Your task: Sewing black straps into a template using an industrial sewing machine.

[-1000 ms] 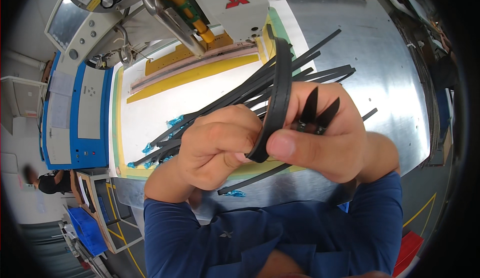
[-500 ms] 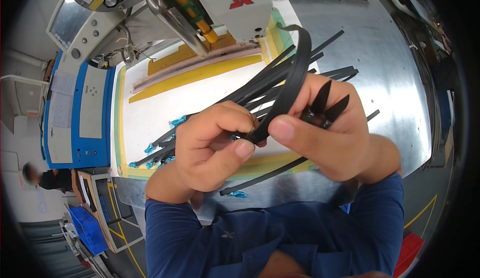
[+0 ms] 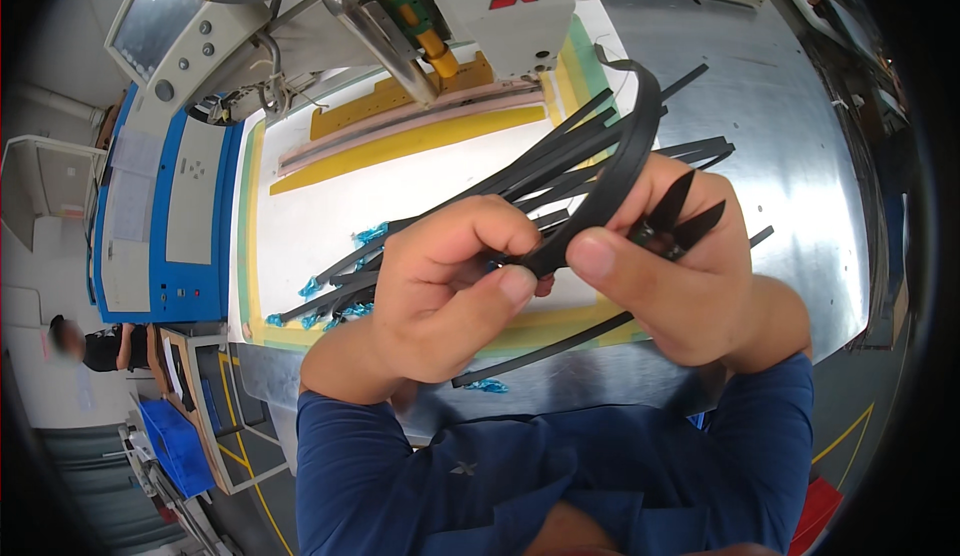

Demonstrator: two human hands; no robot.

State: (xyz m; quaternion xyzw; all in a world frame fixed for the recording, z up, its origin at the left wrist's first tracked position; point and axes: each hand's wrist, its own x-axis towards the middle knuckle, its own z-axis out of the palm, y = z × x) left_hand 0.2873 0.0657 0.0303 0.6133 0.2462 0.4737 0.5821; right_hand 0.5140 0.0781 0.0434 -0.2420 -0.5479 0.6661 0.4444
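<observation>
A flat black strap point(image 3: 622, 161) is pinched between my two hands above the worktable, and its free end curls upward. At the strap's lower end, my left hand point(image 3: 435, 296) is closed on it with thumb and bent fingers; the exact tip is hidden. My right hand point(image 3: 690, 291) grips the strap a little further along with thumb and forefinger. It also keeps a pair of thread snips point(image 3: 682, 218) in its palm, dark blades spread and pointing up. Behind my hands several black straps point(image 3: 520, 178) lie in a loose bundle, with crumpled blue wrapping point(image 3: 368, 235) around their left ends.
A sewing machine head point(image 3: 500, 6) stands over yellow template strips point(image 3: 410, 151) on a white sheet. One loose strap point(image 3: 550, 350) lies near the table's front edge, by a blue scrap point(image 3: 487, 387). A blue-and-white cabinet point(image 3: 165, 226) is at left; a person point(image 3: 100, 348) stands beyond.
The view has shifted slightly, so the machine and table appear a little further right. Both hands keep their grip on the strap, and the snips stay in the right hand.
</observation>
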